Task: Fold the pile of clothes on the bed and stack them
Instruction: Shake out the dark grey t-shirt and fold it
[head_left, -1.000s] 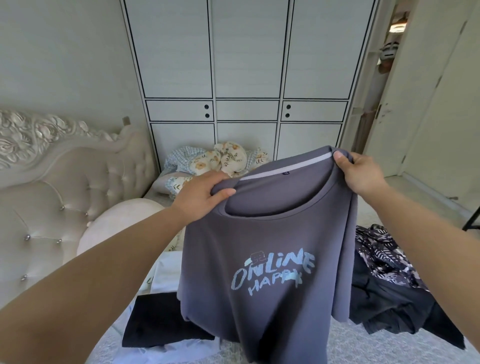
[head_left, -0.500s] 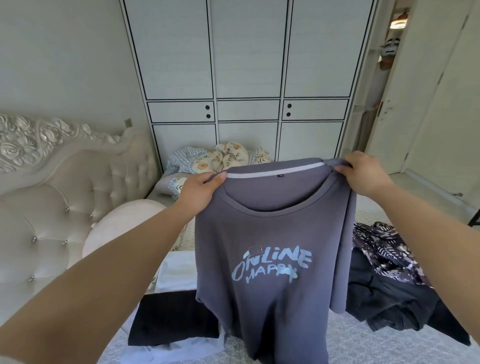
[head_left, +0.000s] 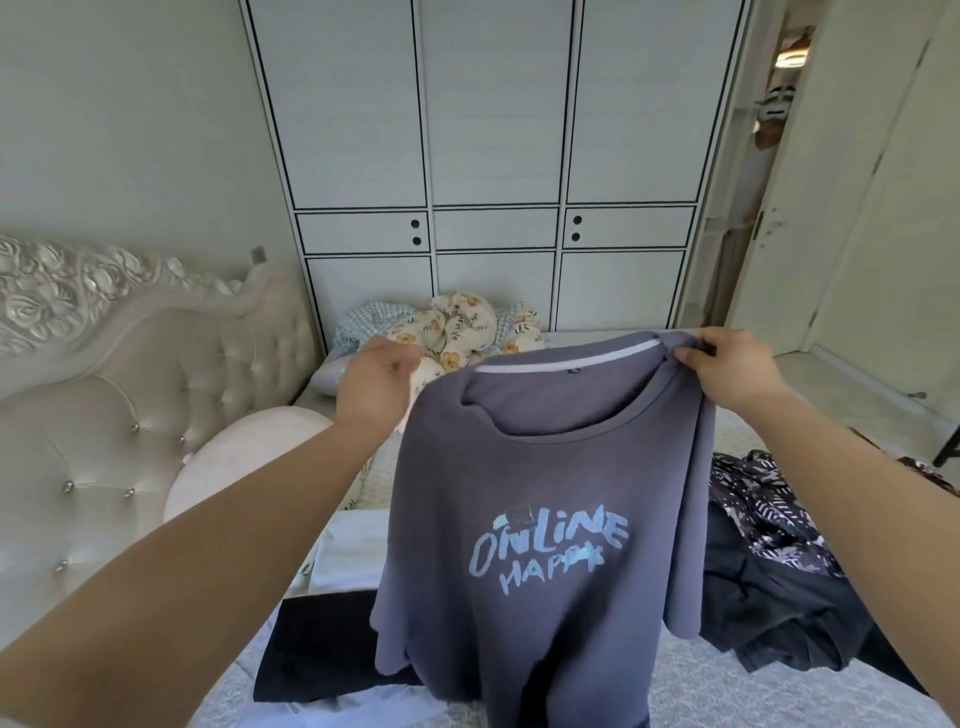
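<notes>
I hold a grey T-shirt (head_left: 545, 467) with light-blue "ONLINE" lettering up in the air over the bed, its front facing me. My left hand (head_left: 376, 387) grips its left shoulder edge, fingers hidden behind the cloth. My right hand (head_left: 727, 366) pinches the right shoulder beside the collar. A folded black garment (head_left: 317, 644) lies on folded white ones (head_left: 353, 551) at lower left. An unfolded pile of dark clothes (head_left: 779, 618) with a black-and-white patterned piece (head_left: 763, 509) lies to the right.
The grey bed cover (head_left: 727, 696) runs under everything. A tufted cream headboard (head_left: 130, 415) and a pink round pillow (head_left: 234, 457) stand at left. Floral bedding (head_left: 457, 327) is bunched at the far side before a white wardrobe (head_left: 493, 156). A doorway (head_left: 769, 182) opens at right.
My left hand has slid outward from the collar to the shirt's left shoulder, spreading the neckline wider. The right hand keeps its grip and has dropped slightly.
</notes>
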